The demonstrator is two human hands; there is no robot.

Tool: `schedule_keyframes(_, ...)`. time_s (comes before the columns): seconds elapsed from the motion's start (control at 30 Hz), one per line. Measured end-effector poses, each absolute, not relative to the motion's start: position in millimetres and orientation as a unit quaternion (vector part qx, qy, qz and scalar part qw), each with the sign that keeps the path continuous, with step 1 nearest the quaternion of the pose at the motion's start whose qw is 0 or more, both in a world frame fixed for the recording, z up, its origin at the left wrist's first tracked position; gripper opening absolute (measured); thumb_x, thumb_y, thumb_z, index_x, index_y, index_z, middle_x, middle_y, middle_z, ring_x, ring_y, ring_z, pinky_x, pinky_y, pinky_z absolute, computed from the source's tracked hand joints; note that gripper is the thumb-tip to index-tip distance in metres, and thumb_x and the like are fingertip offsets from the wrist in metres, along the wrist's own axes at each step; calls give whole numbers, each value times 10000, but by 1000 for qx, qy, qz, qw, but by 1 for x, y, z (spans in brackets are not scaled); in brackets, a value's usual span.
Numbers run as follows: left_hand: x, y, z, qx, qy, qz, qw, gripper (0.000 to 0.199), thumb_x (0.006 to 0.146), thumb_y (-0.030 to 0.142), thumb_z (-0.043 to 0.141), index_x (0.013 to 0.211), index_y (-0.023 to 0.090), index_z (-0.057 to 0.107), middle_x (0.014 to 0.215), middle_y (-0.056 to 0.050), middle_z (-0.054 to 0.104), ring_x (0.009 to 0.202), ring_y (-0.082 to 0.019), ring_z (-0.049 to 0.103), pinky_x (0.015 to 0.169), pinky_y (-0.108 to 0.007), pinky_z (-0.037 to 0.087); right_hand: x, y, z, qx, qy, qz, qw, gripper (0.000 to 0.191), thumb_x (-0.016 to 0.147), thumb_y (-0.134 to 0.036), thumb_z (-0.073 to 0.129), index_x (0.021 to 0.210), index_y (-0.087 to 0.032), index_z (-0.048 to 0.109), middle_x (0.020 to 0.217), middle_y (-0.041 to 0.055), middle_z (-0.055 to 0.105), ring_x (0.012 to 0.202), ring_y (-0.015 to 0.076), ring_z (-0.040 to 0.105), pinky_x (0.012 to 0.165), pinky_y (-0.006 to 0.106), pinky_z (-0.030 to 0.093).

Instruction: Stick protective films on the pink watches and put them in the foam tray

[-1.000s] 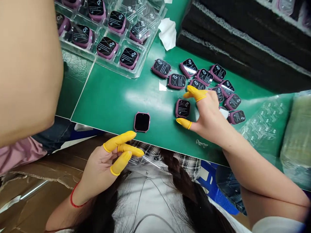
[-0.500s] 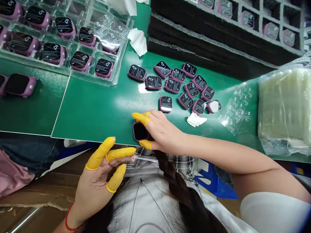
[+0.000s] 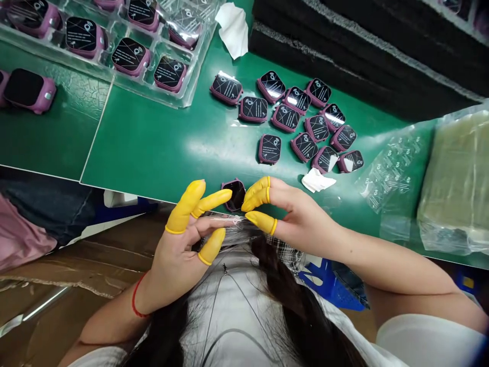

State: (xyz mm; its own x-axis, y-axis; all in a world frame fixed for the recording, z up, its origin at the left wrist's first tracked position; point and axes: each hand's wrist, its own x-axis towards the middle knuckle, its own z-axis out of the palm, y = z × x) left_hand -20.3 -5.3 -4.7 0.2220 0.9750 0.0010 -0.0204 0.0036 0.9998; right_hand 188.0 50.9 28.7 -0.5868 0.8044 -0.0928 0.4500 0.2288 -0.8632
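My left hand (image 3: 191, 234), with yellow finger cots on several fingers, holds a sheet of clear printed film (image 3: 234, 224) at the table's front edge. From the right, the fingertips of my right hand (image 3: 282, 209), also in yellow cots, come together at the film's right edge and seem to pinch it. Just beyond the film lies a purple-cased smartwatch (image 3: 234, 193) with a plain black screen, partly covered by my left fingers. Behind it sits another smartwatch (image 3: 270, 149) with white printing over its face.
Several purple smartwatches (image 3: 286, 118) with printed faces lie grouped on the green table (image 3: 164, 137). A clear plastic tray (image 3: 186, 97) of watches stands back left, black foam blocks (image 3: 344, 66) back right. Printed film sheets (image 3: 393, 168), a wrapped stack (image 3: 454, 188) and crumpled white paper (image 3: 318, 180) lie rightward.
My right hand has let go of the plain-screened watch and moved right and back to the film. My left hand has moved right and up with the film, nearer the watch. The view has shifted.
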Motion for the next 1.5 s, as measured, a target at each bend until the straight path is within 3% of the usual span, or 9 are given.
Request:
schedule_keyframes(0.1, -17, -9, -5, 536, 436, 449, 567, 779, 873, 36, 603, 1477, 434, 314, 1067, 40, 744, 1284, -162, 549, 1099, -364, 469, 186, 50, 29, -406, -760, 472, 189, 53, 870, -136, 603, 824, -161, 609, 865, 53, 651, 869, 154, 575, 803, 305, 488)
schedule_keyframes(0.23, -19, -15, -4, 461, 426, 462, 627, 673, 891, 183, 650, 1458, 409, 365, 1281, -22, 661, 1072, -201, 689, 964, -384, 571, 190, 56, 37, -388, -726, 526, 215, 92, 882, -117, 561, 808, -169, 581, 841, 40, 620, 832, 138, 560, 772, 286, 485)
schedule_keyframes(0.33, -26, -16, -3, 443, 451, 459, 624, 433, 921, 326, 618, 1346, 282, 547, 1051, -45, 746, 943, -201, 727, 882, -356, 601, 196, 69, 38, -429, -651, 575, 248, 95, 904, -209, 576, 813, -184, 577, 887, 35, 624, 845, 138, 585, 775, 289, 497)
schedule_keyframes(0.47, -28, -11, -4, 506, 523, 342, 594, 175, 917, 228, 609, 1056, 213, 714, 795, 7, 768, 726, -108, 726, 699, -182, 588, 199, 86, 26, -471, -625, 587, 206, 179, 883, -321, 627, 781, -179, 594, 885, 40, 624, 831, 155, 591, 761, 312, 495)
schedule_keyframes(0.67, -23, -1, -11, 578, 532, 276, 554, 222, 905, 186, 581, 1080, 195, 718, 772, 28, 768, 667, -88, 710, 677, -166, 573, 193, 101, 17, -441, -699, 536, 175, 128, 883, -195, 590, 757, -177, 605, 904, 61, 634, 907, 185, 583, 831, 353, 487)
schedule_keyframes(0.9, -27, 3, -8, 602, 512, 281, 544, 207, 895, 182, 597, 1052, 209, 729, 774, 36, 771, 669, -85, 712, 677, -161, 567, 185, 106, 14, -437, -744, 481, 158, 165, 867, -177, 613, 706, -195, 589, 941, 63, 655, 1006, 220, 568, 981, 440, 439)
schedule_keyframes(1.5, -26, 3, -6, 637, 488, 276, 529, 202, 905, 209, 587, 1031, 213, 745, 780, -5, 772, 616, -118, 700, 582, -199, 560, 182, 104, 11, -437, -766, 451, 140, 311, 896, -486, 580, 710, -238, 604, 916, 77, 647, 983, 264, 574, 1001, 539, 429)
